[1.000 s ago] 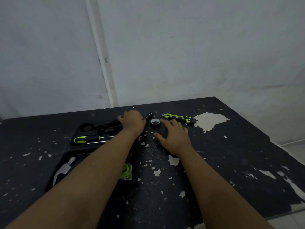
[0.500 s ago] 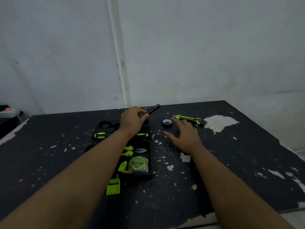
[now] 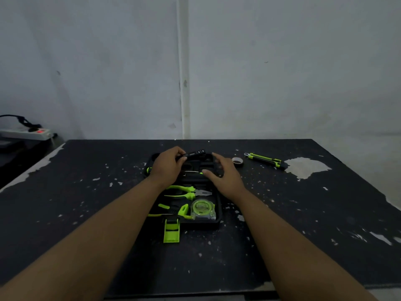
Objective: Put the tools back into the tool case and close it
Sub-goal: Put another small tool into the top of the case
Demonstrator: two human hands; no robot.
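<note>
An open black tool case (image 3: 218, 213) lies in the middle of the dark table. In it I see green-handled pliers (image 3: 184, 192), a green tape measure (image 3: 202, 208) and a green latch (image 3: 171, 230) at its near edge. My left hand (image 3: 168, 167) holds a small black tool (image 3: 194, 153) over the case's far end. My right hand (image 3: 224, 173) hovers beside it with fingers spread, holding nothing. A roll of tape (image 3: 237, 161) and a green-and-black utility knife (image 3: 263, 160) lie on the table to the right of the case.
The black table (image 3: 86, 213) has chipped paint and a large bare patch (image 3: 306, 168) at the far right. A white power strip (image 3: 26, 133) with a red light sits on a surface to the far left. A grey wall stands behind the table.
My left hand has carried the small black tool to the right over the case's far end. My right hand has left the tape roll and moved over the case.
</note>
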